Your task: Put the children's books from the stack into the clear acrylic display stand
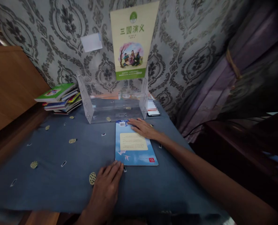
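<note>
While the fingers of the right hand (142,127) lie extended and slightly spread over the far right part of the blue book (134,157), those of the left hand (108,179) are pressed together at its near left corner; whether the left thumb pinches from below cannot be told. The book lies closed and flat on the surface (78,168), right of the middle, between the near edge and the clear rack (85,101). A barcode and a pale text panel suggest that the back cover faces up.

Toward the far edge, the rack stands before the patterned wall (176,59), and one cream-and-green book (129,34) is already upright at its top. The stack of books (59,100) rests near the far left corner; a partly pixelated object (153,107) lies near the far right corner. Judging by this arrangement, one volume is on display, whereas handling of the blue one appears unfinished: it remains unopened and unracked.
</note>
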### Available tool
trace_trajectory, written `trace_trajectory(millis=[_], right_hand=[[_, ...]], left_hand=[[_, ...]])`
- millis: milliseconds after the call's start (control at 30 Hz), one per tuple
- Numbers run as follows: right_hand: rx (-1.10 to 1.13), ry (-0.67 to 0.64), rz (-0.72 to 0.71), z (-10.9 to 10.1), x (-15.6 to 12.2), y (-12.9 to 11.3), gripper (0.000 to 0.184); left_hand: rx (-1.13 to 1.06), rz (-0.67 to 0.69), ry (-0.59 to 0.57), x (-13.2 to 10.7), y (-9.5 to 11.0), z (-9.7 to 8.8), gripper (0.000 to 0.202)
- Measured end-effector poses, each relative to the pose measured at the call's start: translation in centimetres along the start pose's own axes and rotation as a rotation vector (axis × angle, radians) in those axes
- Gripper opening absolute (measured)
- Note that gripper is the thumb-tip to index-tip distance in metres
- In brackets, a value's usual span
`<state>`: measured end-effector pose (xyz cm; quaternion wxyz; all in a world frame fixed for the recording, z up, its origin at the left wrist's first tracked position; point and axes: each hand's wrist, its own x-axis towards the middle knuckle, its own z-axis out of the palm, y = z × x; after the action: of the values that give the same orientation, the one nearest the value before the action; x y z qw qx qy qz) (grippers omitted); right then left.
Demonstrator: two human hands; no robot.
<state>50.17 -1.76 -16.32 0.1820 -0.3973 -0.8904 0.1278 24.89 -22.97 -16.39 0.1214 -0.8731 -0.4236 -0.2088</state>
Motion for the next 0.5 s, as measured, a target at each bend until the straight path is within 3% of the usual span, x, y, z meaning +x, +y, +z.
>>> trace_trajectory(millis=[233,500], right_hand=[[-0.098,0.126,0.178,1.0,-2.4,-0.2,0.048],[-0.142,0.178,0.216,1.8,-5.5,-1.8,0.055]], left_hand=[[-0.067,-0.067,0.011,-0.4,-0.2,0.5,0.053],[-0.088,-0.064,0.044,-1.1,0.2,0.2,0.036]])
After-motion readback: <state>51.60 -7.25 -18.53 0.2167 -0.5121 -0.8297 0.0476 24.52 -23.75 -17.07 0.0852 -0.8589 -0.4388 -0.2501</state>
